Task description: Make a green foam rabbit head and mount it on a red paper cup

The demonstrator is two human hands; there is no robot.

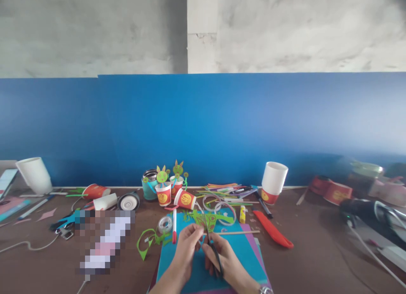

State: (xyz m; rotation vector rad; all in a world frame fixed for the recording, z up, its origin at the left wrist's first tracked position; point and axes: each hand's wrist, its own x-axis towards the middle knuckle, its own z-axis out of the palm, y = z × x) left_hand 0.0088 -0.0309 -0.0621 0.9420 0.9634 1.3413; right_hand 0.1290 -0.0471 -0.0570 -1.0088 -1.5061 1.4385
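Observation:
My right hand [223,254] grips a pair of scissors [217,256] by the dark handles, with the blades pointing away from me. Close beside the blades, my left hand [188,243] is closed in a pinch; whatever lies between its fingertips is too small to make out. Both hands are over blue sheets of paper [234,264]. Just beyond them lie green paper cut-outs [203,218], and a thin wooden stick [241,232] extends to the right from near my fingers.
Behind stand paper cups with green paper figures [164,194] and a teal container [149,190]. A tape roll [165,224] and red-capped marker [174,226] lie left. To the right are a glue stick [242,214], a red pouch [272,228] and stacked white cups [274,178].

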